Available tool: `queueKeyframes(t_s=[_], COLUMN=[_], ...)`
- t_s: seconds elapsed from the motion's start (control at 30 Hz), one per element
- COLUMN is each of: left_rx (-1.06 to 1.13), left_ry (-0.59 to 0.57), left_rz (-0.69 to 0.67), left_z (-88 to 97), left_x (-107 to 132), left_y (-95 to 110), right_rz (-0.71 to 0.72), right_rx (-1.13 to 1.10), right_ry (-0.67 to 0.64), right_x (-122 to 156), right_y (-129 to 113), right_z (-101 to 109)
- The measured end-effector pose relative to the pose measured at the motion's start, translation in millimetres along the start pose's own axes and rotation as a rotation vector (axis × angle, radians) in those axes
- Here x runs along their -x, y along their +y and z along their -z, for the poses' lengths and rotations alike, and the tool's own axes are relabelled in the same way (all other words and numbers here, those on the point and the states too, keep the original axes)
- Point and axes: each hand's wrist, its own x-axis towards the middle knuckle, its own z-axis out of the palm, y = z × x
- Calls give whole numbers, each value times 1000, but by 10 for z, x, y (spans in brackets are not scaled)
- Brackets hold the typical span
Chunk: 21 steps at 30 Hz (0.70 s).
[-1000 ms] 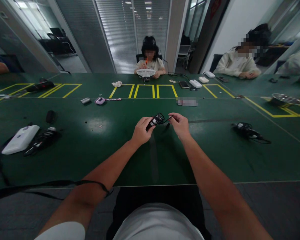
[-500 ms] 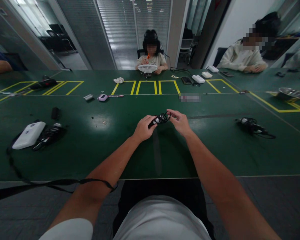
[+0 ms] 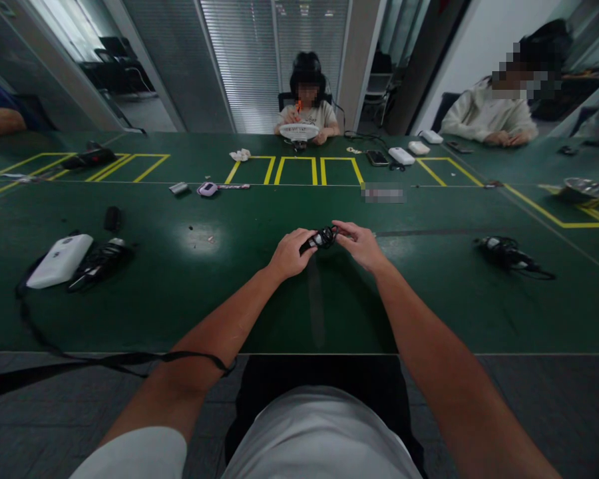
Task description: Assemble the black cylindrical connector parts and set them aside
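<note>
Both my hands meet above the middle of the green table (image 3: 259, 299). My left hand (image 3: 290, 253) is closed on a small black coiled cable bundle (image 3: 322, 239) with a silvery plug end. My right hand (image 3: 360, 244) pinches the same bundle from the right side, fingers curled over it. The bundle is held a little above the table top, between the two hands. Part of the cable is hidden under my fingers.
A white box (image 3: 60, 259) and black cabled gear (image 3: 100, 261) lie at the left, another black cable bundle (image 3: 504, 253) at the right. Small items and yellow markings (image 3: 299, 169) sit farther back. One person sits opposite at the far edge, others at both sides.
My right hand has closed in from the right onto the bundle, and the loose loop of cable has been drawn tight against it. The view has shifted slightly.
</note>
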Motion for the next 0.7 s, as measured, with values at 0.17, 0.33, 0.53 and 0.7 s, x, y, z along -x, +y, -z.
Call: queueKeyframes(t_s=[0.17, 0.33, 0.53, 0.7], left_rx=[-12, -35, -33, -23], left_ry=[-12, -21, -31, -46], left_rz=[6, 21, 17, 47], left_z=[4, -8, -8, 8], left_x=[3, 8, 7, 4], left_y=[-1, -9, -10, 18], right_rz=[4, 9, 8, 27], right_rx=[13, 5, 25, 97], right_ry=[-31, -77, -137, -154], right_x=[3, 12, 18, 18], right_y=[-12, 3, 36, 36], right_z=[-1, -21, -34, -58])
